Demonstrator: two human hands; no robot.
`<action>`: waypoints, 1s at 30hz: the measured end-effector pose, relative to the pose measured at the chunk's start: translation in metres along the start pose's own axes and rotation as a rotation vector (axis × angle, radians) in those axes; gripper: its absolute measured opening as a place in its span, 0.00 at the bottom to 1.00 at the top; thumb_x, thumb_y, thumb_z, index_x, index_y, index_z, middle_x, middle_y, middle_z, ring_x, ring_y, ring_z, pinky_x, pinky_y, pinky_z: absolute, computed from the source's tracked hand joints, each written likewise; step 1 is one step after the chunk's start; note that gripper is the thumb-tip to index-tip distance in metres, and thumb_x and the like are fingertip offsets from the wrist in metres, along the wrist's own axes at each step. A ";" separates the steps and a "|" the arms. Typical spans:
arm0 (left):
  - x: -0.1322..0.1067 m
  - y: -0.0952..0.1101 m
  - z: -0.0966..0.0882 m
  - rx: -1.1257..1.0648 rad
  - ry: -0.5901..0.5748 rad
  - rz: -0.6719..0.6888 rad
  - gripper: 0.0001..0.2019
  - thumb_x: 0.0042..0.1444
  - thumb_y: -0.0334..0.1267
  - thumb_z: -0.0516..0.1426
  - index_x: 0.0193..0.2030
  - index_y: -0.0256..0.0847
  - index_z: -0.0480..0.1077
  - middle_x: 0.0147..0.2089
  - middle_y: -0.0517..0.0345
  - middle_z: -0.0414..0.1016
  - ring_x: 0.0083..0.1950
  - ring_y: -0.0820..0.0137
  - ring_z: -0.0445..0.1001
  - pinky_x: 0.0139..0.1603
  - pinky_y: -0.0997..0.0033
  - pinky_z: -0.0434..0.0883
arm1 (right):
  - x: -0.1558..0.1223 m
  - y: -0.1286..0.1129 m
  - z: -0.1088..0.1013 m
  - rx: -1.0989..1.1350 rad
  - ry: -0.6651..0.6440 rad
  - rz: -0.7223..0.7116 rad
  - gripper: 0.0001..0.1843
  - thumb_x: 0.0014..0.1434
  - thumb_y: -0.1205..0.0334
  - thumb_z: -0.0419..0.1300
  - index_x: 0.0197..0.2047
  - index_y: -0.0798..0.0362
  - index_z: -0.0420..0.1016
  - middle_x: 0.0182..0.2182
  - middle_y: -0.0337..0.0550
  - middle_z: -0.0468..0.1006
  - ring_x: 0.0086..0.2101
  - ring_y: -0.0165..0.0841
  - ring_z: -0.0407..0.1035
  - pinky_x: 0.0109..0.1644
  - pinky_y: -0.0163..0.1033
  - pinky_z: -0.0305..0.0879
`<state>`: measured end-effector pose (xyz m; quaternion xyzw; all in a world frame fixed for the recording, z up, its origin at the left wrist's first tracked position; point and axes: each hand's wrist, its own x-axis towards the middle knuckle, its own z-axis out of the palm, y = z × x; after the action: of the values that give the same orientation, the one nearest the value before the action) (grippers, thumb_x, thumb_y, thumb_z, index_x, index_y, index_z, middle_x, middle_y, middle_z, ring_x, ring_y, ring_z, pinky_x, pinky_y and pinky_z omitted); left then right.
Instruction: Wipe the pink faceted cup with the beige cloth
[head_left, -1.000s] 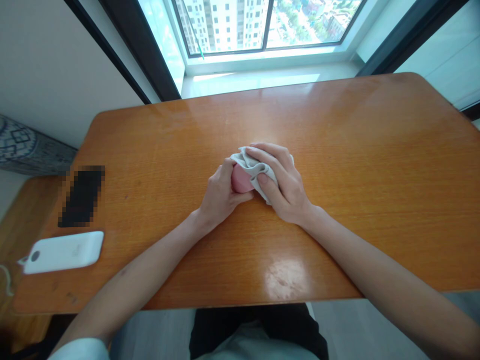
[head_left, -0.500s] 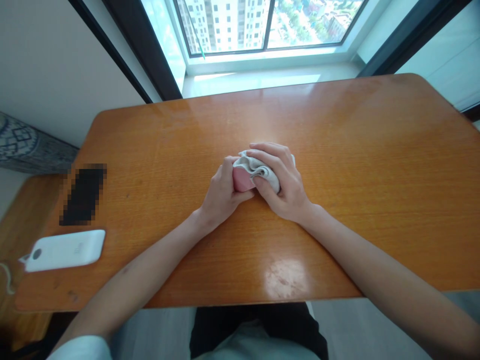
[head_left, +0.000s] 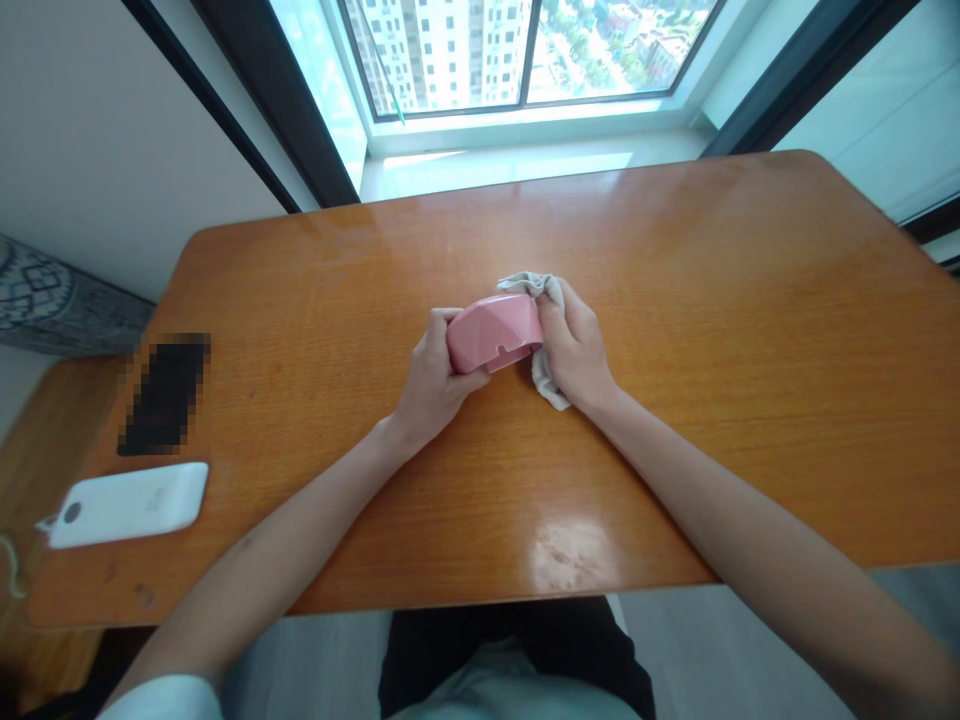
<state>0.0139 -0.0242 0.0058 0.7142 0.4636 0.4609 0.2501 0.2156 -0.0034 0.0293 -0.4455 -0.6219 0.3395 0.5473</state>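
A glossy pink object [head_left: 495, 332] with faceted sides and a small notch along its lower edge is tilted above the middle of the table; its exact kind does not show. My left hand [head_left: 433, 375] grips its left end, thumb and fingers on opposite sides. At its right end, my right hand [head_left: 577, 345] is closed on a crumpled pale grey cloth [head_left: 551, 385], which hangs out above and below the fingers. The cloth and right fingertips meet the pink object's right end, and part of that contact is hidden.
The brown wooden table [head_left: 712, 400] has rounded corners. On its left side lie a white, rounded flat device [head_left: 131, 505] and a dark pixelated rectangle [head_left: 165, 393]. Beyond the far edge is a window [head_left: 525, 60] with a sill.
My right hand and the cloth have shifted from over the pink object to its right end, uncovering its faceted side. The left hand keeps its grip, and the object has turned.
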 end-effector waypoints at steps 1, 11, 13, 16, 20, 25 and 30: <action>0.001 0.000 0.000 -0.015 0.003 -0.014 0.24 0.55 0.34 0.69 0.54 0.46 0.64 0.44 0.62 0.78 0.38 0.72 0.74 0.37 0.72 0.68 | 0.002 0.001 0.000 0.013 -0.001 0.026 0.20 0.79 0.44 0.55 0.54 0.47 0.83 0.55 0.45 0.89 0.56 0.39 0.81 0.68 0.49 0.74; 0.001 -0.002 0.001 -0.024 -0.008 -0.055 0.24 0.55 0.36 0.69 0.55 0.45 0.66 0.44 0.63 0.79 0.38 0.73 0.73 0.39 0.72 0.72 | -0.019 -0.011 0.002 0.029 0.101 -0.210 0.26 0.80 0.41 0.47 0.64 0.38 0.80 0.61 0.42 0.85 0.67 0.47 0.76 0.75 0.63 0.70; -0.003 -0.005 0.003 -0.009 -0.050 0.006 0.22 0.58 0.38 0.70 0.55 0.46 0.67 0.48 0.60 0.81 0.42 0.69 0.77 0.43 0.67 0.76 | -0.023 -0.019 0.001 -0.124 -0.020 -0.394 0.24 0.79 0.42 0.49 0.67 0.33 0.79 0.67 0.40 0.81 0.72 0.52 0.69 0.78 0.68 0.63; -0.007 -0.009 0.005 0.003 -0.149 0.111 0.12 0.68 0.45 0.64 0.52 0.47 0.69 0.50 0.55 0.82 0.48 0.62 0.81 0.49 0.59 0.80 | -0.024 -0.028 0.002 -0.399 -0.193 -0.563 0.21 0.74 0.47 0.61 0.67 0.29 0.79 0.71 0.37 0.79 0.73 0.58 0.68 0.80 0.73 0.57; -0.005 -0.002 0.005 0.039 -0.125 0.064 0.26 0.63 0.46 0.70 0.61 0.48 0.64 0.54 0.54 0.81 0.48 0.61 0.82 0.48 0.59 0.80 | -0.020 -0.026 0.006 -0.418 -0.113 -0.455 0.21 0.77 0.52 0.56 0.67 0.37 0.80 0.66 0.43 0.82 0.67 0.51 0.74 0.75 0.65 0.67; 0.000 0.006 0.007 0.058 -0.101 0.079 0.29 0.58 0.36 0.69 0.61 0.48 0.61 0.57 0.54 0.80 0.51 0.61 0.82 0.51 0.61 0.78 | -0.017 -0.016 0.012 -0.111 0.028 -0.136 0.24 0.81 0.46 0.48 0.62 0.40 0.83 0.57 0.44 0.86 0.57 0.43 0.80 0.69 0.56 0.73; -0.001 -0.001 0.007 0.066 -0.056 0.049 0.29 0.54 0.31 0.66 0.60 0.47 0.61 0.53 0.59 0.78 0.44 0.68 0.78 0.45 0.68 0.73 | -0.008 -0.003 0.016 0.137 0.136 0.088 0.27 0.77 0.37 0.52 0.48 0.47 0.86 0.42 0.42 0.87 0.44 0.40 0.80 0.58 0.49 0.77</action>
<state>0.0195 -0.0243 0.0019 0.7460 0.4536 0.4310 0.2278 0.1995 -0.0107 0.0261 -0.4561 -0.5386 0.3740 0.6017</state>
